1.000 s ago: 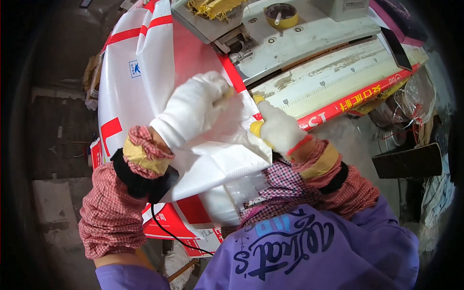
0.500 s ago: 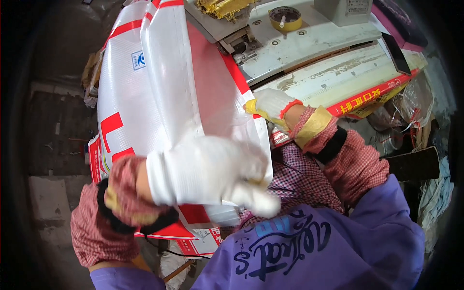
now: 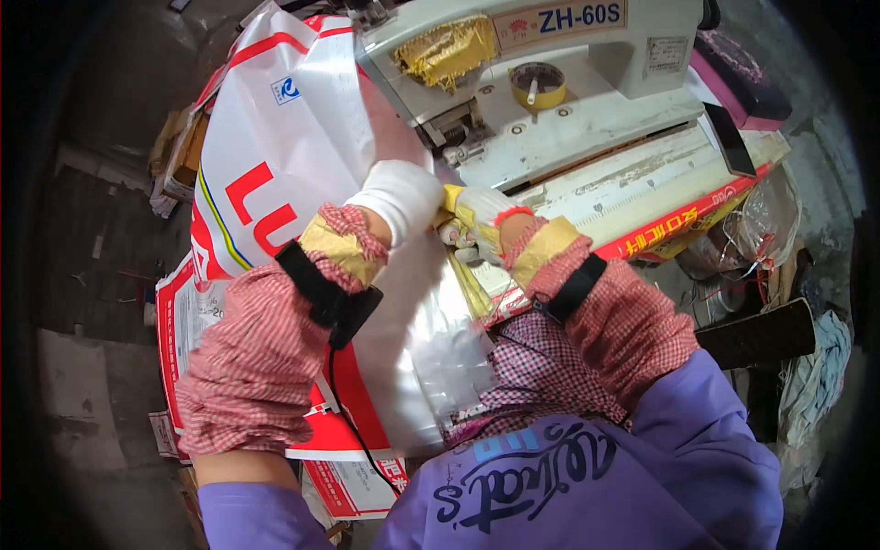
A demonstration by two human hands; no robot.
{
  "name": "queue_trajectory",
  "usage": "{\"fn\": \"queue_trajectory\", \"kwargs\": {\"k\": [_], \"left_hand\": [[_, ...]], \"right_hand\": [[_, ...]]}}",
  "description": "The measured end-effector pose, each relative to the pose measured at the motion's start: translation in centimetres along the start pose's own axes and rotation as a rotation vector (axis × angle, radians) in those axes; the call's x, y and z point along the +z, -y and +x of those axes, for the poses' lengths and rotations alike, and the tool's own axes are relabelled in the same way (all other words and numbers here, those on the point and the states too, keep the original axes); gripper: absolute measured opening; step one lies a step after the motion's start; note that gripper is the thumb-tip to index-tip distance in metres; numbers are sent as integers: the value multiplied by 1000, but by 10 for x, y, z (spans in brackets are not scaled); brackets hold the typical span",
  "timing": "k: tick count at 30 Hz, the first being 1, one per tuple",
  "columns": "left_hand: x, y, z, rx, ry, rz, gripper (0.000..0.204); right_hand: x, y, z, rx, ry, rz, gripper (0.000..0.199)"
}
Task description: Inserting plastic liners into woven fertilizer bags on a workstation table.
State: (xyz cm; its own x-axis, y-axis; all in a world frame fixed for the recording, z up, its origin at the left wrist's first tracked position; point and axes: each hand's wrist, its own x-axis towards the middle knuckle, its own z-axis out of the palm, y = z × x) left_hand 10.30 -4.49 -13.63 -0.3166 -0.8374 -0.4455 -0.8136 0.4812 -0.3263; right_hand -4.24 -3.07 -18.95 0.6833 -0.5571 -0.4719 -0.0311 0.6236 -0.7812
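We had the white-and-red sack [image 3: 316,137] spread left of the sewing machine [image 3: 596,69], reaching nearer us. Before the sewing machine's left end, our gloved left hand [image 3: 401,194] hid its own fingers and grip; our right hand [image 3: 477,220] curled there, its hold unclear. On the sewing machine sat a tape roll [image 3: 550,95].

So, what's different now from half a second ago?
The left hand has moved forward from near the lap to beside the right hand, by the sewing machine; its fingers are hidden, so its grip is unclear. The white bag shows more red lettering. The tape roll and black phone stayed put.
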Motion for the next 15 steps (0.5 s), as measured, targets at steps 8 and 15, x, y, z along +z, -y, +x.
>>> {"fn": "queue_trajectory", "kwargs": {"k": [8, 15], "left_hand": [[12, 62, -97, 67, -231, -236, 15], [-61, 44, -333, -283, -843, -457, 13]], "right_hand": [[40, -10, -2, -702, -507, -1115, 55], [90, 37, -4, -1282, -683, -1432, 17]]}}
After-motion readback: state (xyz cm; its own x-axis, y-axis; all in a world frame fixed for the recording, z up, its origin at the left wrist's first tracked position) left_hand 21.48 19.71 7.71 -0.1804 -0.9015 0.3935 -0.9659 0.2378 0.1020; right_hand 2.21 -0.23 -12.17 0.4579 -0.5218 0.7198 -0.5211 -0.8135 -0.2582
